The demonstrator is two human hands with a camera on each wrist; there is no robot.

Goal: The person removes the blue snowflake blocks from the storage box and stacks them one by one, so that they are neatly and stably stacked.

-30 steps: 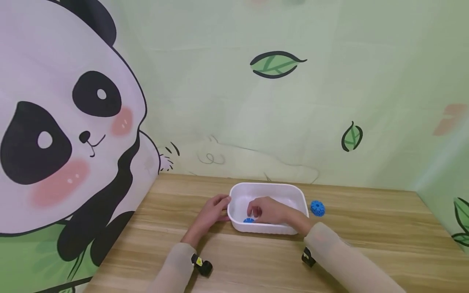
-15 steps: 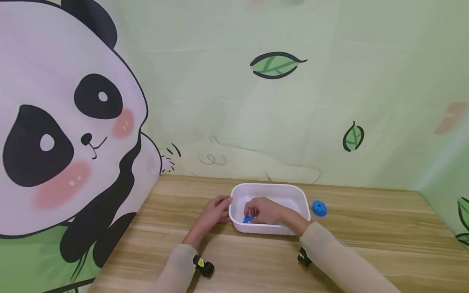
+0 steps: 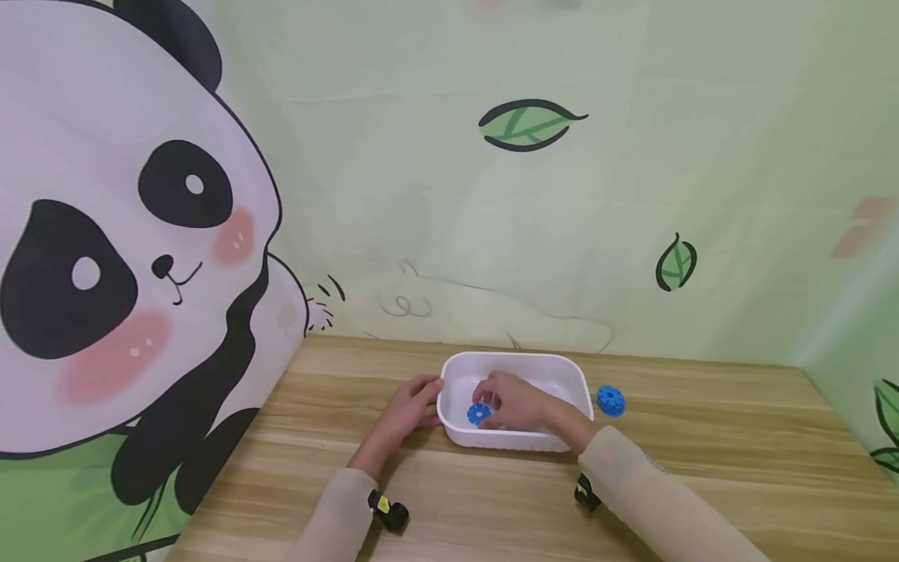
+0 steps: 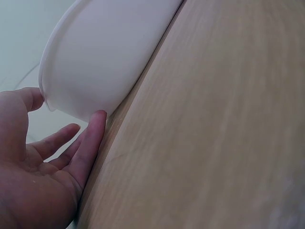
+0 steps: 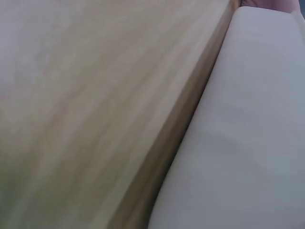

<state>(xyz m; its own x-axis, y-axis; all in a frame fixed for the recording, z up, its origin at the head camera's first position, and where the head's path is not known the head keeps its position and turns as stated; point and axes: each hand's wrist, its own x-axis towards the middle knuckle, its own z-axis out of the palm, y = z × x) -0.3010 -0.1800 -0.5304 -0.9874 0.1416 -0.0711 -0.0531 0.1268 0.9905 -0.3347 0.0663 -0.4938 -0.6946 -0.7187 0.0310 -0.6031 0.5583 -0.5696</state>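
Note:
A white plastic tub [image 3: 520, 439] stands on the table. My left hand [image 3: 406, 406] touches its left end with extended fingers; in the left wrist view, that hand's fingertips meet the rim and lower wall of the tub [image 4: 95, 62]. Inside the tub, my right hand [image 3: 517, 402] has bent fingers and pinches a blue notched snowflake disc [image 3: 478, 414] at its right edge, near the left end. The disc's face shows; the thumb's contact is partly hidden. The right wrist view shows only the tub's outer side [image 5: 233, 129] and tabletop.
Just right of the tub lies a small stack of blue snowflake discs [image 3: 611, 400]. The wooden table [image 3: 702, 453] runs up to a printed backdrop [image 3: 421, 195] with a panda and leaves at the back and left.
The blue disc in the tub has come up and turned, showing more of its face at my right fingers. My left hand has stayed at the tub's end.

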